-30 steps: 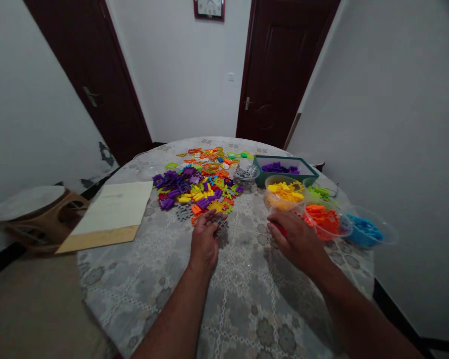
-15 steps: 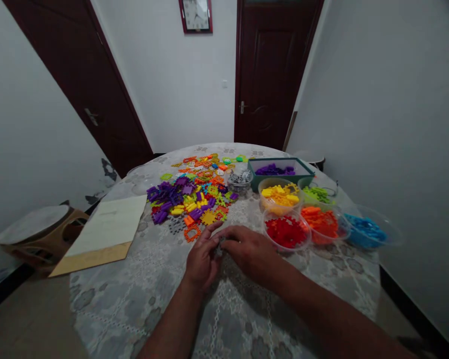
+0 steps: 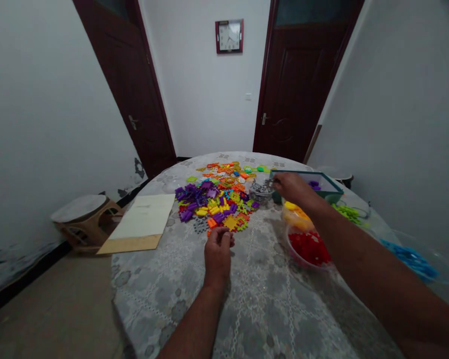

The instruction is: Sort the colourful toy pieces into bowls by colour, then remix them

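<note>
My left hand rests low over the table at the near edge of a loose pile of colourful plastic building pieces. Its fingers are curled in with the thumb against them, and whatever they may hold is hidden. My right hand reaches out to the rim of a clear bowl of grey pieces. The fingertips are pinched at the bowl's right side, on what looks like a small grey piece. Just in front of the left hand lie a grey gear-like piece and a yellow square.
Tubs of yellow, red, green and blue pieces stand at right, partly behind my right arm. A green-edged box sits behind them. At left lies a flat board with paper; a stool stands beyond.
My hands were together in front of the pile. The right one has moved forward and right to the bowl of grey pieces; the left stays near the pile. The view has shifted left and up.
</note>
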Tool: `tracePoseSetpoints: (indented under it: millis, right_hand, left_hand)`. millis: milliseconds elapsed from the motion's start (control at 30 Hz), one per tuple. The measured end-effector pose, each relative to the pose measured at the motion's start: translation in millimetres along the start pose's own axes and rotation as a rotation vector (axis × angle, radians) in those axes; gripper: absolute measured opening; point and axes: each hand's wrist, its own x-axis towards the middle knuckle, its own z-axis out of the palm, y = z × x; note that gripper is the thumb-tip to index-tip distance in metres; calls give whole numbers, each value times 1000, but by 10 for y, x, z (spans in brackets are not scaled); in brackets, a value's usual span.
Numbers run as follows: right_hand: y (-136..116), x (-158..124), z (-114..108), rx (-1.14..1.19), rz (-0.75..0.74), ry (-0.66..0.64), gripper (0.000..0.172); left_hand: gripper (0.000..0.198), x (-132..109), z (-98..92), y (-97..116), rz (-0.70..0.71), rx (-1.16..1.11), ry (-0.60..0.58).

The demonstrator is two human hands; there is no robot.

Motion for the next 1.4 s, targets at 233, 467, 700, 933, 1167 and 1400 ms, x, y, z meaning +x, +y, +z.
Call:
tracePoseSetpoints:
  millis: [233, 467, 700, 933, 1167, 1400]
  right_hand:
    - [-400, -180, 383, 66, -66, 210, 40]
    - [-1366, -983, 1518, 177, -108, 345, 56]
    - [-1468, -1158, 1973, 159, -82, 286, 64]
    - [-1453, -1158, 2001, 188, -99, 250, 66]
    - [-1487, -1146, 1989, 219, -67, 226, 67]
    - [-1514, -1171, 1981, 235, -59, 246, 71]
  left_hand:
    - [19, 94, -27, -120, 21, 28, 97]
    - [17, 146, -131, -11, 147, 23, 253]
    - [32, 362, -373, 161, 164, 203, 373]
    - [50, 1158, -698, 430, 177, 920, 251]
    - [64, 2014, -721, 337, 25, 1106, 141]
    - [88, 2356, -495, 152, -97, 1238, 102]
